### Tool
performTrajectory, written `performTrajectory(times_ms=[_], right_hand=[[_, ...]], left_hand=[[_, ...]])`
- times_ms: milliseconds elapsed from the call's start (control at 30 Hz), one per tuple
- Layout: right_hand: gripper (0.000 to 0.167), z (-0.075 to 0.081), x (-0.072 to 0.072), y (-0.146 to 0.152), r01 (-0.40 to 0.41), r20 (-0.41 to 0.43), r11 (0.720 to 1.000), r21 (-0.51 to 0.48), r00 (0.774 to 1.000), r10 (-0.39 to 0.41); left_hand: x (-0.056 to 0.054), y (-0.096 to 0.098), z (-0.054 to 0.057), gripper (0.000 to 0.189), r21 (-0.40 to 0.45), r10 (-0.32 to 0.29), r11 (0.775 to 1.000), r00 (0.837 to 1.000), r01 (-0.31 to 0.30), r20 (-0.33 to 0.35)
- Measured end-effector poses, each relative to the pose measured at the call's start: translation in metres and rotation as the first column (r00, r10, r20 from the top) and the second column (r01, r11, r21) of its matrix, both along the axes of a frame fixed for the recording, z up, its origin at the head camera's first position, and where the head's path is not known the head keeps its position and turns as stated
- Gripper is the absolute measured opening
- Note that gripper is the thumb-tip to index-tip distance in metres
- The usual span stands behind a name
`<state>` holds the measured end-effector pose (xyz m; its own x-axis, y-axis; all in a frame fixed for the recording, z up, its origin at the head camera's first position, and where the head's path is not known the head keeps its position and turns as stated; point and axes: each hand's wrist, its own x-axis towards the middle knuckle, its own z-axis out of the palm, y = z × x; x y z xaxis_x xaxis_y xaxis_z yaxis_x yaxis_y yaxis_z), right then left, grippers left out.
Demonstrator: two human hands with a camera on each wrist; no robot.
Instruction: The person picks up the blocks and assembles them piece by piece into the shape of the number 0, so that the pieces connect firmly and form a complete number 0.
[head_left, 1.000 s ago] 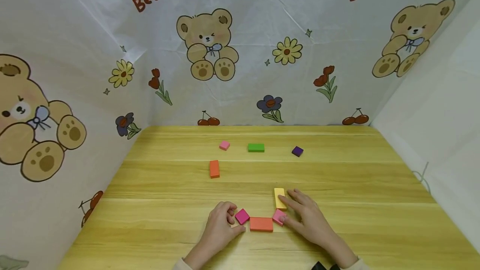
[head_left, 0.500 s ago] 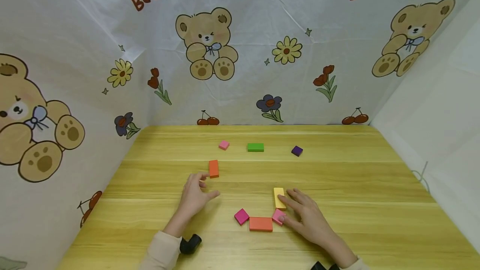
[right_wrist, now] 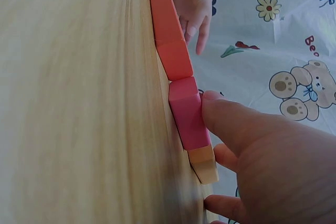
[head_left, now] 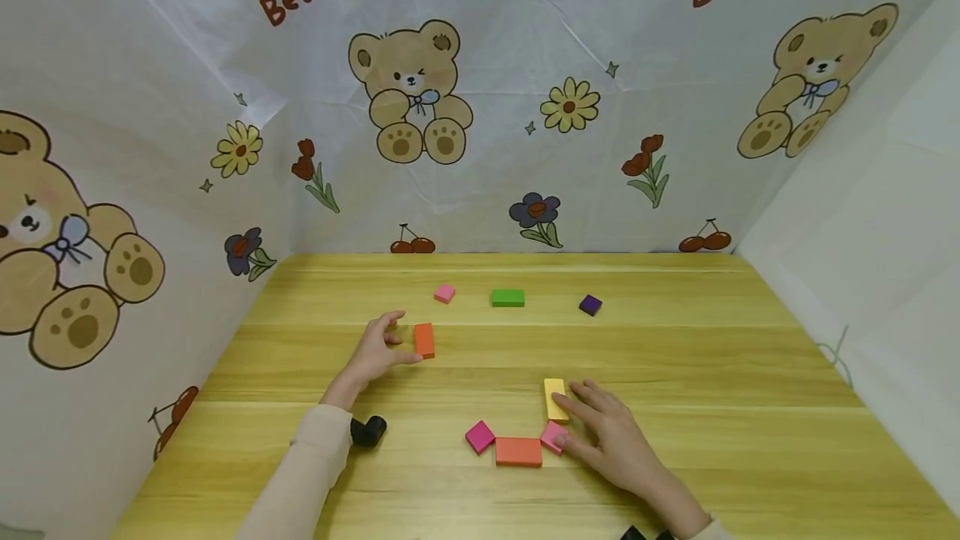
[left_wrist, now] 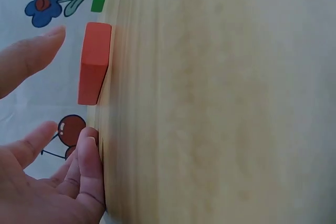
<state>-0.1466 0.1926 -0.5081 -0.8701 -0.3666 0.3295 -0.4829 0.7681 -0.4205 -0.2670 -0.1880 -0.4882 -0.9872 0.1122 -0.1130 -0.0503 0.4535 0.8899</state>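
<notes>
My left hand [head_left: 375, 354] reaches beside an orange block [head_left: 424, 341], thumb and fingers spread apart. In the left wrist view that orange block [left_wrist: 95, 62] stands in the gap ahead of the thumb and fingers. My right hand [head_left: 617, 442] lies over the right end of a row of blocks. Its thumb rests at a pink block [head_left: 553, 436] and its index finger at a yellow block [head_left: 555, 400]. A red-orange block [head_left: 518, 452] lies flat between the pink block and a magenta block [head_left: 480, 437] turned on its corner.
Farther back on the wooden table [head_left: 675, 357] lie a small pink block [head_left: 445, 294], a green block [head_left: 508, 298] and a dark purple block [head_left: 591, 305]. A bear-printed cloth [head_left: 495, 165] hangs behind the table and along its left side.
My left hand has left the magenta block and moved forward and left to the orange block. The right hand stays on the pink and yellow blocks.
</notes>
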Motion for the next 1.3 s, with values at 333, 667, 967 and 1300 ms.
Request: performTrajectory(times_ms=[333,667,967,1300], right_hand=[[0.051,0.0,0.0,-0.001,0.004,-0.002,1.0,-0.007,1.0,-0.004],[0.051,0.0,0.001,-0.001,0.008,0.001,1.0,-0.011,1.0,-0.008],[0.051,-0.001,0.0,-0.002,0.006,-0.01,1.0,-0.011,1.0,-0.006],[0.051,-0.001,0.0,-0.002,0.005,-0.017,1.0,-0.015,1.0,-0.005]], left_hand=[[-0.009,-0.002,-0.007,0.085,0.041,-0.04,0.998,0.998,0.039,0.042],[-0.012,-0.001,-0.012,0.078,0.041,-0.028,0.999,1.0,0.027,0.013],[-0.011,0.001,-0.015,0.067,0.012,-0.028,1.0,0.999,0.029,-0.021],[-0.008,0.002,-0.016,0.061,0.01,0.002,1.0,0.999,-0.002,-0.051]])
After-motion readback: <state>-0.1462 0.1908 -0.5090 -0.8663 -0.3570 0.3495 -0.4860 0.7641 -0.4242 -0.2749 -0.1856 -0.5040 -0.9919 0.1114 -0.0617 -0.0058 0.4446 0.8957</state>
